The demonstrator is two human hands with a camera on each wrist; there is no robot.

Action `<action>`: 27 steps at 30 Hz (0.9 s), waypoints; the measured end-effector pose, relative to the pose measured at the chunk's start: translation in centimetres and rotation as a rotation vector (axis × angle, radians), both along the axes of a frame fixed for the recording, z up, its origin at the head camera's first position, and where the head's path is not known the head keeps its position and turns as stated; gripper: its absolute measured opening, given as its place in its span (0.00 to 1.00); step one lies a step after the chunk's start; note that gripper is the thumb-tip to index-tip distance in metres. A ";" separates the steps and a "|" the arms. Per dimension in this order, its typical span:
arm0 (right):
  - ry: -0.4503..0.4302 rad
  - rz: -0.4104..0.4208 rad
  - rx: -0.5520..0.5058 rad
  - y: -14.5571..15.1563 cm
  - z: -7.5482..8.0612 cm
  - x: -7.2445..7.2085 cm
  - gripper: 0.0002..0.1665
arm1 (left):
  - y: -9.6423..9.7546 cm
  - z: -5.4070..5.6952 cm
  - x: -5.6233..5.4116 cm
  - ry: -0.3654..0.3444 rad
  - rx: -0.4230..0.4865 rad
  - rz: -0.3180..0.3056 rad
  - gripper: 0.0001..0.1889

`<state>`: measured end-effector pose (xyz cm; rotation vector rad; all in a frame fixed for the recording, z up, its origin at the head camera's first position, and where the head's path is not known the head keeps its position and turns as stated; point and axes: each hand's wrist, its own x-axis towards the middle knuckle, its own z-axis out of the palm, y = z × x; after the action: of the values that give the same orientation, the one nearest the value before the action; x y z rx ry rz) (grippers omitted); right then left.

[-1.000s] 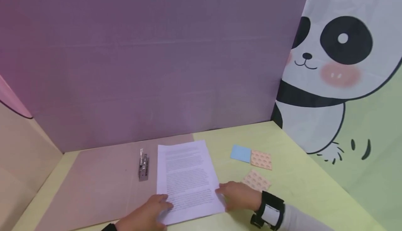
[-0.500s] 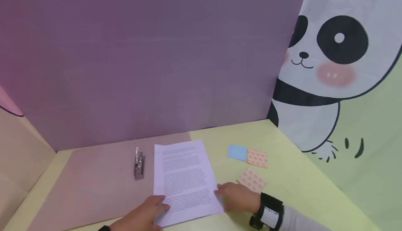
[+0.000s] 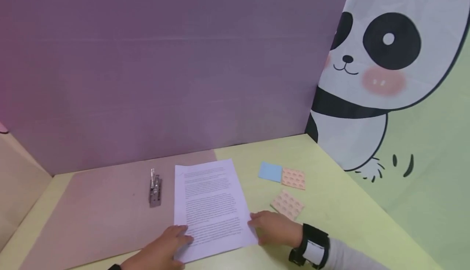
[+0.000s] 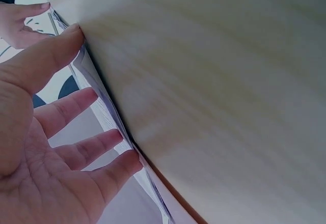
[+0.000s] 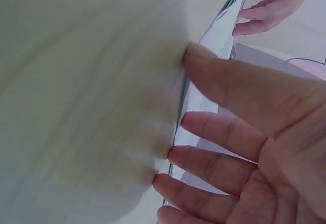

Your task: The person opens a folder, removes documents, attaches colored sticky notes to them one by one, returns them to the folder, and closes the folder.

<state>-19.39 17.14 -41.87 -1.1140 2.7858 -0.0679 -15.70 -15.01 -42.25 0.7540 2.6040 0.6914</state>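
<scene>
A stack of white printed sheets (image 3: 211, 200) lies on the table between both hands, its layered edges showing in the left wrist view. My left hand (image 3: 161, 247) touches the lower left side of the stack; in the left wrist view its fingers are spread, fingertips against the paper edge. At the lower right side, my right hand (image 3: 277, 228) has its fingertips along the edge, thumb apart from the extended fingers in the right wrist view. Left of the stack lies a small shiny stapler-like tool (image 3: 156, 191).
A blue square pad (image 3: 270, 172) lies beside a patterned peach square (image 3: 293, 178) on the right, with another peach square (image 3: 287, 204) nearer the right hand. A pinkish board (image 3: 99, 213) covers the table's left part. A purple wall (image 3: 165, 78) stands behind.
The head view has turned slightly right, so everything sits further left in it. Both hands stay at the sides of the paper stack.
</scene>
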 end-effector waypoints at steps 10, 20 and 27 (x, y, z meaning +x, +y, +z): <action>0.016 -0.199 -0.141 2.1 0.7 -0.5 0.26 | 0.3 -0.2 0.3 0.008 0.000 0.003 0.26; 0.050 -0.569 -0.041 3.5 0.1 -1.8 0.08 | 0.3 -0.1 0.2 0.136 -0.061 -0.042 0.25; 0.072 -0.550 -0.035 3.7 0.2 -1.9 0.07 | 0.5 -0.1 0.1 0.103 -0.054 -0.014 0.26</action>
<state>-21.24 20.87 -41.69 -0.3313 3.0765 -0.1357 -15.60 -14.47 -42.31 0.8111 2.6950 0.5903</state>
